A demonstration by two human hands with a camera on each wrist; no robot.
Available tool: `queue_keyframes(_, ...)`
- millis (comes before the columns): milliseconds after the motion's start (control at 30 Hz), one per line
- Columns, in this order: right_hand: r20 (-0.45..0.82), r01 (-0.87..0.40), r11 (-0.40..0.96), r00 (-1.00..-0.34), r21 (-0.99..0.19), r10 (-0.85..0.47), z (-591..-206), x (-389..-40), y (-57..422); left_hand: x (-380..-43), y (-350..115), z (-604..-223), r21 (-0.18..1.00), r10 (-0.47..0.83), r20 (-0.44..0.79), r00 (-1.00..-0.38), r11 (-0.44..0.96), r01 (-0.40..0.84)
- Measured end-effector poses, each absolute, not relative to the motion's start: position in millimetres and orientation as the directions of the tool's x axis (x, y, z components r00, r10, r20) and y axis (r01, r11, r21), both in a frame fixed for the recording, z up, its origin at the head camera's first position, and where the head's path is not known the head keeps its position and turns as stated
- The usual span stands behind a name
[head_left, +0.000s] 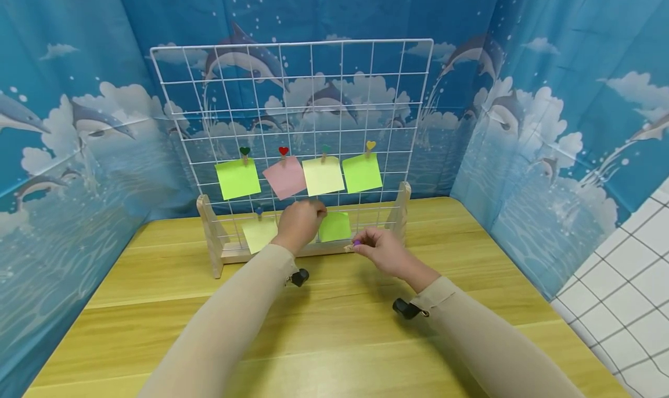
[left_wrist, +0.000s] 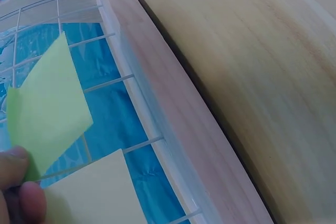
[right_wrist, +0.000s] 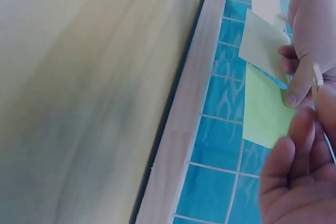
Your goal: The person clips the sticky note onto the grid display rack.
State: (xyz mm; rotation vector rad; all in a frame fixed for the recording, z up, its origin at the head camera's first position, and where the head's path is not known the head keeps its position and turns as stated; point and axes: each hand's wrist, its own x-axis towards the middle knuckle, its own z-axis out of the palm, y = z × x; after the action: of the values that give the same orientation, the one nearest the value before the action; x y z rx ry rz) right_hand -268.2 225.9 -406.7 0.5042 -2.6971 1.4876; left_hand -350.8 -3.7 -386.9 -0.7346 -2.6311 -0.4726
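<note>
My left hand point(head_left: 300, 225) pinches a green sticky note point(head_left: 334, 228) by its upper left corner, against the low part of a white wire grid point(head_left: 312, 105). In the left wrist view the thumb and a fingertip point(left_wrist: 32, 202) meet at the edge of that note point(left_wrist: 52, 106). My right hand point(head_left: 384, 250) holds a small wooden clothespin point(right_wrist: 317, 80) with a purple piece point(head_left: 358, 243) on it, just right of and below the note. A pale yellow note point(head_left: 259, 235) hangs left of my left hand under a blue clip point(head_left: 258, 211). The left hand hides part of the lower row.
Above, a green note point(head_left: 237, 178), a pink note point(head_left: 285, 177), a pale yellow note point(head_left: 323, 176) and another green note point(head_left: 362, 173) hang from heart-topped clips. A wooden stand point(head_left: 210, 235) holds the grid upright on the wooden table point(head_left: 324, 334). Dolphin-print curtains point(head_left: 522, 125) surround it.
</note>
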Motion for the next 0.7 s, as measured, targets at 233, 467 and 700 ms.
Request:
queue_keyframes(233, 0.218, -0.26, 0.541, -0.966, -0.8, -0.141, -399, -284, 218, -350, -3, -385, 0.224, 0.423, 0.43, -0.798, 0.806, 0.548)
queue_keyframes(467, 0.232, -0.23, 0.64, -0.969, -0.733, -0.083, -390, -294, 209, -349, -1, -383, 0.206, 0.414, 0.415, -0.81, 0.825, 0.526)
queue_keyframes(700, 0.353, -0.292, 0.713, -0.933, -0.637, -0.068, -386, -304, 204, -349, -1, -382, 0.215, 0.402, 0.406, -0.821, 0.831, 0.513)
